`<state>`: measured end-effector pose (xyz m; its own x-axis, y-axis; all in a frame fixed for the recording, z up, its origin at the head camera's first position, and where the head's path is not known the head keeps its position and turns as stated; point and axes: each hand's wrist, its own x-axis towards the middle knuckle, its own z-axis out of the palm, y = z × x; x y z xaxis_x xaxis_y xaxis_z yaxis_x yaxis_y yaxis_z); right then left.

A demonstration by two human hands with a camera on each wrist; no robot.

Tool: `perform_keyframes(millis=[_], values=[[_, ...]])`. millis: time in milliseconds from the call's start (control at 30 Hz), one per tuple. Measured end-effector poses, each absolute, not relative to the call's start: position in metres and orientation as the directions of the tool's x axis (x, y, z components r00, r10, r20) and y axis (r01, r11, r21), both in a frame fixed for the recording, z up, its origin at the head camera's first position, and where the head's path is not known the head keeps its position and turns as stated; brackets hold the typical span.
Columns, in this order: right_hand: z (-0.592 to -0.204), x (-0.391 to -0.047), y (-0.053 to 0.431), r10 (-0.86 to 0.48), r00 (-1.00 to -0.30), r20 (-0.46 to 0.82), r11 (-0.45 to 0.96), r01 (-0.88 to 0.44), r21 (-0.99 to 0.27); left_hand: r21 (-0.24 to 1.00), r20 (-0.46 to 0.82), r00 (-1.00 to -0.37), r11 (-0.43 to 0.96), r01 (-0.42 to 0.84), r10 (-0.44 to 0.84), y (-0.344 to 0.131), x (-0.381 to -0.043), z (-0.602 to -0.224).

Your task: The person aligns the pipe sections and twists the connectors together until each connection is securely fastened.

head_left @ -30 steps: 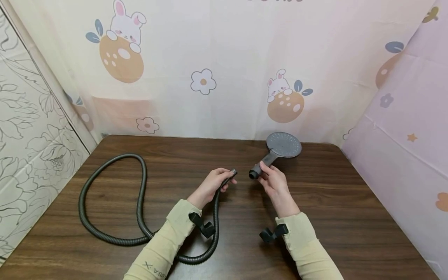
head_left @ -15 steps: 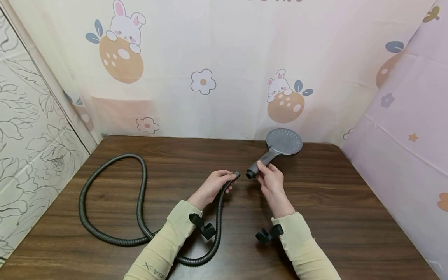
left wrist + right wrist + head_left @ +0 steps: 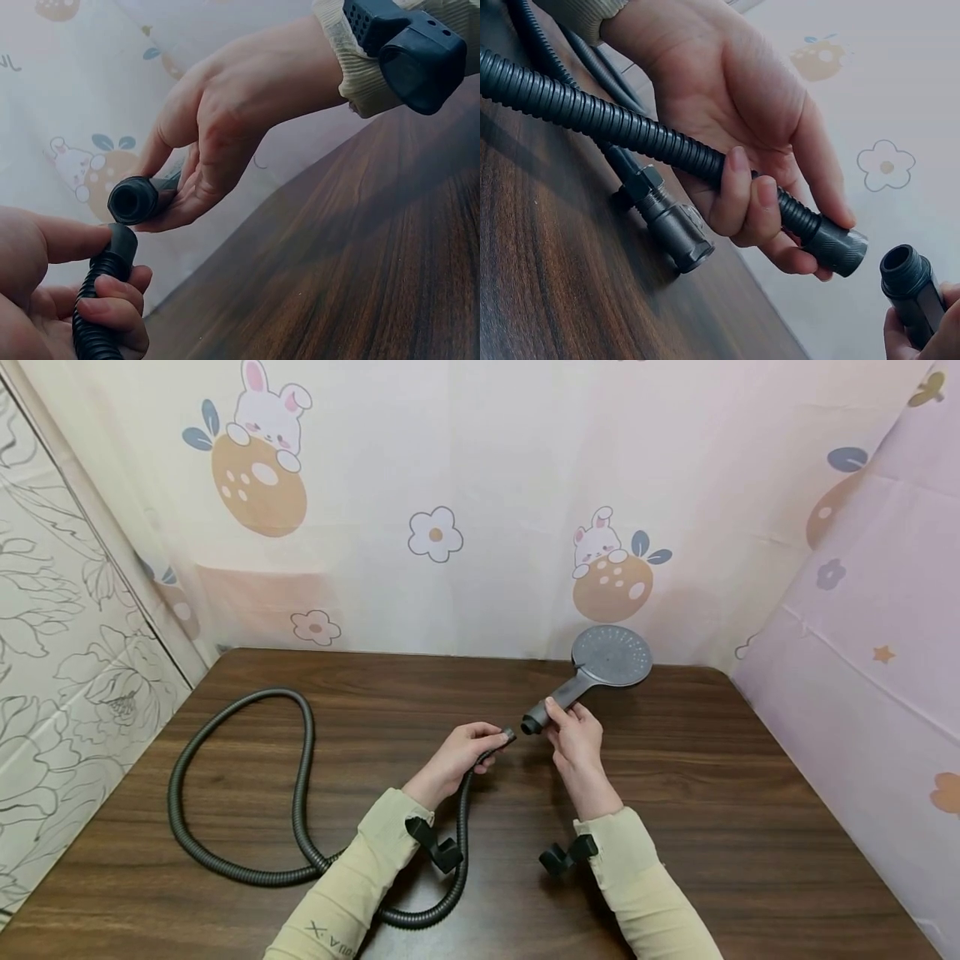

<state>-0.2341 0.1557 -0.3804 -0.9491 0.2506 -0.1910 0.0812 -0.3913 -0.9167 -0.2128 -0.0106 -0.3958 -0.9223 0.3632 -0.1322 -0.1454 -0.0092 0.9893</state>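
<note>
My left hand [image 3: 457,758] grips a black ribbed shower hose [image 3: 303,777] near its end, fingers curled round it. The hose's end fitting [image 3: 836,244] sticks out past my thumb. To the right, my right hand [image 3: 579,747] holds a grey shower head [image 3: 613,656] by its handle, the round spray face tilted upward. The handle's threaded end [image 3: 901,268] points toward the fitting, with a small gap between them in the head and right wrist views. Both are held above the table. My right palm is mostly hidden in the head view.
The hose lies in a big loop on the left of the dark wooden table [image 3: 712,827]. A metal connector [image 3: 679,236] on a hose lies on the tabletop in the right wrist view. A patterned curtain [image 3: 510,460] hangs behind the table's back edge.
My right hand has moved left and slightly away from me with the shower head, narrowing its gap to the hose end. My left hand has shifted slightly right with the fitting.
</note>
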Motion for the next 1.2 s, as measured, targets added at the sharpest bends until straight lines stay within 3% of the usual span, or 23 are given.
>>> perform_keyframes(millis=[133, 467, 1200], values=[[-0.38, -0.235, 0.153, 0.261, -0.948, -0.184, -0.382, 0.074, -0.921, 0.988, -0.14, -0.928, -0.006, -0.151, 0.345, -0.007, -0.222, -0.409], [-0.381, -0.236, 0.148, 0.291, -0.944, -0.157, -0.377, 0.038, -0.926, 0.985, -0.143, -0.909, -0.032, -0.168, 0.391, -0.007, -0.219, -0.403], [-0.381, -0.237, 0.139, 0.332, -0.941, -0.065, -0.382, -0.072, -0.921, 0.987, -0.116, -0.939, -0.07, -0.146, 0.325, -0.004, -0.217, -0.401]])
